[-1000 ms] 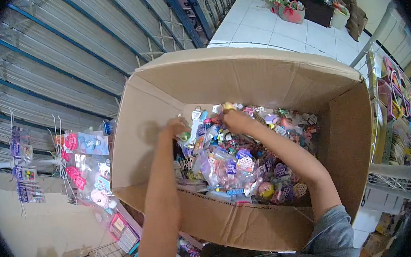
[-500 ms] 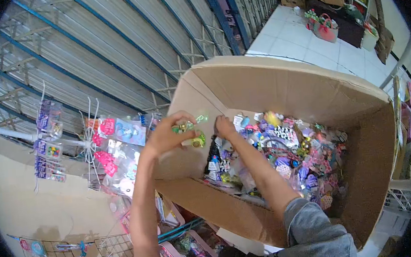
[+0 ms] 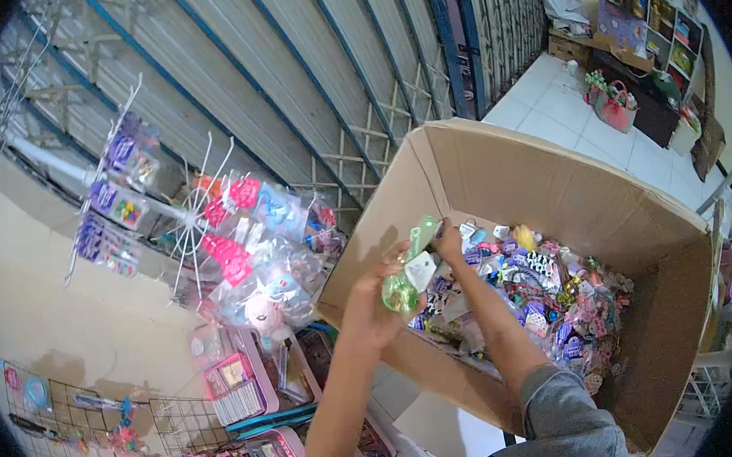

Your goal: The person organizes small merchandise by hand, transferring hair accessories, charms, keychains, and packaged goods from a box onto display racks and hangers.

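My left hand (image 3: 378, 301) is closed around a see-through green plastic piece (image 3: 399, 293) with a round lower part and a narrow upper end. A white tag (image 3: 421, 271) hangs against it. My right hand (image 3: 449, 244) is beside the piece's upper end, fingers pinched together; what they hold, if anything, I cannot make out. Both hands are over the left part of a large cardboard box (image 3: 550, 167). Below my right forearm lies a heap of small packaged trinkets (image 3: 551, 291) in many colours, some with purple cards.
Left of the box, a wire display rack (image 3: 189, 217) carries bagged accessories and pink pieces. Pink trays (image 3: 262, 378) of small goods stand below it. A metal shutter (image 3: 285, 72) rises behind. Farther off, a red basket (image 3: 617, 110) sits on the tiled floor.
The view has shifted, so the box and rack appear lower and farther right. My left hand has come closer to my right, and the green piece now stands more upright with its tag showing.
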Motion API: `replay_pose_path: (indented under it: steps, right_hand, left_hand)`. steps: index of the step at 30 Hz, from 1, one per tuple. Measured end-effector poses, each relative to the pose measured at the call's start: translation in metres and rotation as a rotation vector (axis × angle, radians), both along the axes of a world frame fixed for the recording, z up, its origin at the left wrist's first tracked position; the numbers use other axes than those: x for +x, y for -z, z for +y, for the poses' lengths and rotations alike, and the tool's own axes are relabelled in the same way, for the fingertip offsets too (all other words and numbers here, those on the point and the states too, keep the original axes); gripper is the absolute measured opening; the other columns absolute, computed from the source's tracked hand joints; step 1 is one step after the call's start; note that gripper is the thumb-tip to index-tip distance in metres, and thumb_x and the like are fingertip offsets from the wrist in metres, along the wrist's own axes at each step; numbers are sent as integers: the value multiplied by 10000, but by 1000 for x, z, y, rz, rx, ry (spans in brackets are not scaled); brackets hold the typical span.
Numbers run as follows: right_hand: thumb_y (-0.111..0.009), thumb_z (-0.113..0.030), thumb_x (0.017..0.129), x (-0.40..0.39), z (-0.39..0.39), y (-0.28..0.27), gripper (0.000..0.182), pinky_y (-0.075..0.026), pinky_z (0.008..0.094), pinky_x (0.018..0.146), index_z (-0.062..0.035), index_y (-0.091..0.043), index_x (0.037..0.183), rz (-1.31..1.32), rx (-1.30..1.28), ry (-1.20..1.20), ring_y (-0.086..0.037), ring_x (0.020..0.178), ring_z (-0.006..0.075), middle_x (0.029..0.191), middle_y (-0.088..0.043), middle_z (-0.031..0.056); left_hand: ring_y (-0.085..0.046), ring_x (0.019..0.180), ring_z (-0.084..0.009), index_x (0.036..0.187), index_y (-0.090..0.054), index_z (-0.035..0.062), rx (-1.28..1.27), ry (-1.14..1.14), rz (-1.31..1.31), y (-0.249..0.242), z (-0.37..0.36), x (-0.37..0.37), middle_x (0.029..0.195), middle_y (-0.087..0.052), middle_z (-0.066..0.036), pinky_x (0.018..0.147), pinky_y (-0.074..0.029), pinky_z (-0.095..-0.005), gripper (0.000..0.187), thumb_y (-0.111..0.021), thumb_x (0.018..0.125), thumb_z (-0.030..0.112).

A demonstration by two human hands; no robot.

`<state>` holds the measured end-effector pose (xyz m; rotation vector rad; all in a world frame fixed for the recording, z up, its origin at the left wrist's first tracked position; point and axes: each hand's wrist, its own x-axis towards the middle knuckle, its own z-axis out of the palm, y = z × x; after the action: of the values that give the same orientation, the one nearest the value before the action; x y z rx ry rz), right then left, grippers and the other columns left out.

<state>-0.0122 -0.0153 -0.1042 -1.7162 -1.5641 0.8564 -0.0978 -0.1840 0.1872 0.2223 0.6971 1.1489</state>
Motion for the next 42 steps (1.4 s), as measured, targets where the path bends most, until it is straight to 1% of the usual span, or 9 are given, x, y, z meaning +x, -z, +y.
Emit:
replay_pose_path:
  steps: [4, 7, 8, 10, 20, 26, 33, 39, 42]
  right_hand:
    - [-605, -190, 619, 24, 1, -16, 386, -451, 366, 553, -44, -437, 935, 159, 95, 5, -544, 618, 306, 803, -538, 143]
    - [-519, -205, 662, 45, -13, -67, 261, -443, 278, 489, -72, -453, 877, 894, -259, 106, -516, 589, 181, 737, -514, 56]
    - [-519, -205, 662, 57, -16, -84, 261, -443, 278, 489, -72, -453, 877, 879, -253, 111, -516, 589, 181, 737, -514, 56]
    - [-471, -133, 652, 79, -19, -112, 156, -394, 241, 400, -76, -455, 796, 1421, -492, 71, -490, 601, 159, 696, -506, 69]
    - [-435, -128, 729, 72, -135, -320, 85, -331, 173, 370, -80, -449, 798, 1428, -572, -380, -443, 604, 153, 698, -449, 69]
    - [-416, -120, 738, -38, -226, -395, 102, -283, 174, 355, -49, -386, 806, 1405, -791, -806, -342, 455, 106, 671, -414, 106]
    - [-410, -104, 733, -184, -316, -396, 102, -272, 185, 336, -45, -392, 814, 1229, -1171, -1377, -362, 463, 127, 664, -421, 120]
    - [-429, -130, 705, -269, -414, -376, 116, -297, 209, 362, -84, -373, 796, 973, -1552, -1623, -391, 465, 142, 660, -428, 127]
    - [-424, -142, 713, -288, -460, -354, 107, -290, 187, 347, -102, -372, 798, 958, -1684, -1731, -406, 481, 138, 673, -433, 119]
  left_hand:
    - [-524, 764, -191, 1037, -454, 117, -88, 44, -55, 11, -4, 1, 899, -517, -82, 524, -462, -269, 338, -451, 699, 118]
    - [-514, 728, -180, 1044, -457, 107, -79, 82, -156, 25, -4, -2, 918, -510, -82, 406, -394, -188, 337, -428, 712, 61]
    - [-514, 728, -180, 1044, -457, 107, -75, 87, -172, 25, -3, -2, 918, -510, -82, 406, -394, -188, 337, -428, 712, 61]
    - [-508, 637, -182, 1046, -451, 113, -124, 42, -193, 25, -1, -2, 900, -496, -97, 393, -399, -198, 351, -434, 701, 50]
    - [-489, 677, -122, 1047, -474, 103, 81, 70, -133, 1, -60, -35, 849, -513, -55, 386, -374, -198, 325, -464, 723, 89]
    - [-499, 640, -74, 1051, -464, 53, 206, -40, 78, -18, -154, -92, 827, -534, -18, 381, -374, -198, 381, -449, 797, 336]
    - [-501, 574, -90, 953, -470, 48, 168, -462, 13, -25, -289, -160, 733, -535, -41, 375, -364, -198, 395, -403, 803, 407]
    - [-470, 541, -87, 923, -476, 62, -95, -822, 10, -8, -391, -178, 757, -520, -26, 361, -331, -195, 337, -429, 801, 372]
    - [-455, 543, -89, 929, -476, 60, 196, -894, -141, 4, -441, -172, 774, -518, -24, 356, -313, -197, 296, -448, 801, 325]
